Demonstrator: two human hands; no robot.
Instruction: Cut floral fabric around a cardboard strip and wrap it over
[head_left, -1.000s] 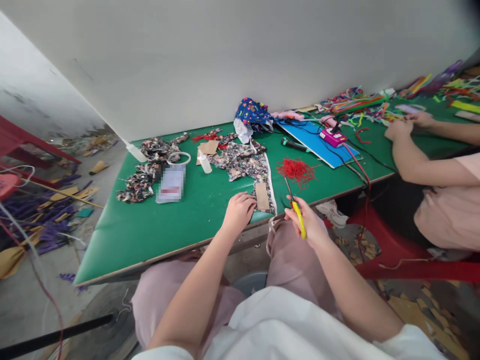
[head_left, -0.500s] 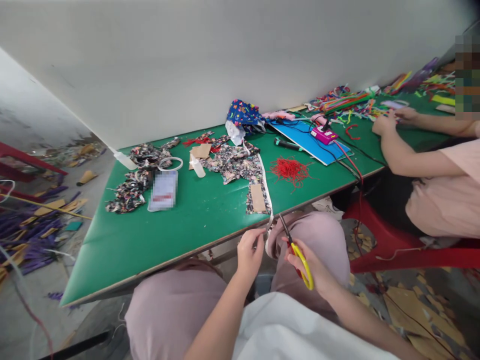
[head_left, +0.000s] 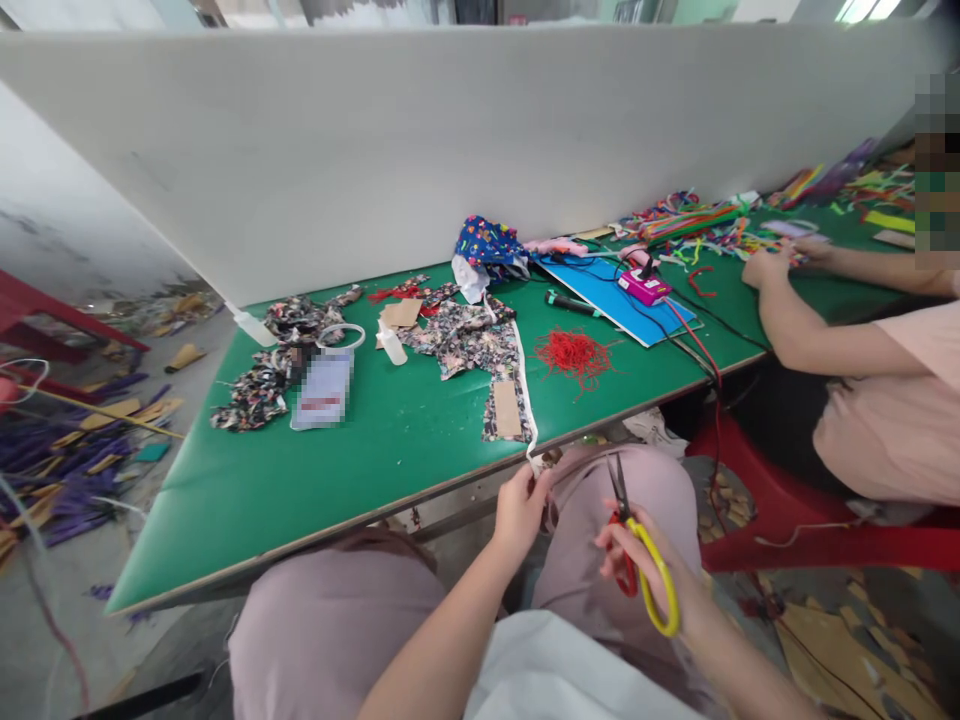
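Observation:
At the front edge of the green table [head_left: 360, 440], my left hand [head_left: 519, 515] pinches a small piece of fabric at the end of a white strip [head_left: 524, 385]. That strip runs along the side of the floral fabric [head_left: 491, 408], on which a brown cardboard piece [head_left: 508, 408] lies. My right hand [head_left: 649, 560], over my right thigh, holds scissors [head_left: 628, 535] with one red and one yellow handle. Their blades point away from me, slightly parted and clear of the fabric. Right of the floral fabric sits a pile of red cords [head_left: 574, 358].
Dark floral fabric bunches [head_left: 259, 385], a phone [head_left: 322, 390] and a white bottle [head_left: 391, 343] lie on the left side. A pink power strip [head_left: 643, 287] with cables rests on a blue board [head_left: 592, 290]. At right, a co-worker's hands [head_left: 772, 262] handle colourful strips.
My right hand has drawn the scissors right and toward me, away from the strip. My left hand has shifted slightly right, and the view has tilted up a little.

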